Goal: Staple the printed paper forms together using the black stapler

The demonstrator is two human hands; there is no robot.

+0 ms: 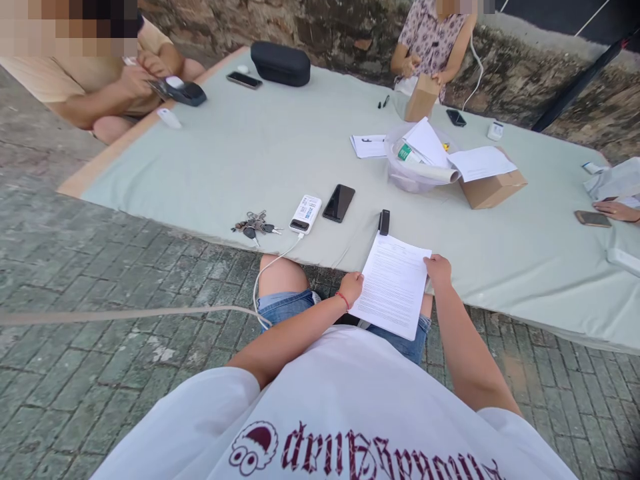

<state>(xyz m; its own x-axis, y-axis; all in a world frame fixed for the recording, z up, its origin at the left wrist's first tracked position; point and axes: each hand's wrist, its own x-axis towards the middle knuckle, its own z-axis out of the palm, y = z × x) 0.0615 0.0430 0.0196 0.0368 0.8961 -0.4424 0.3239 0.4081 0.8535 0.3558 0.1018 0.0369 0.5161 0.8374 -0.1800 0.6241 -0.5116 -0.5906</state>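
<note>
— Printed sheet (393, 283): where does it sit?

— Over the near edge of the worktop (250, 153), top part resting on the pale cloth, lower part hanging over the person's lap. Its long axis runs away from the body toward the far edge, tilted a little to the right at the top.

— And the hands?

— One on each long side. The left hand (351, 287) pinches the left margin about halfway down, a red cord at the wrist. The right hand (438, 268) grips the right margin higher up, near the top corner. Both are closed on the paper, so neither is nearer; the sheet lies between them.

— What lies just past it?

— A small black device (384, 222) almost touching the top left corner. Further left along the near edge: a dark phone (339, 203), a white power bank (305, 213) with a cable dropping off the edge, then a bunch of keys (255, 225).

— Further out?

— Toward the right, a cardboard box (493, 189) with loose papers (480, 162) on it, beside a clear bag (407, 175). Another person's hand (617, 211) rests by a phone at the right edge. Two more people sit at the far side.
</note>
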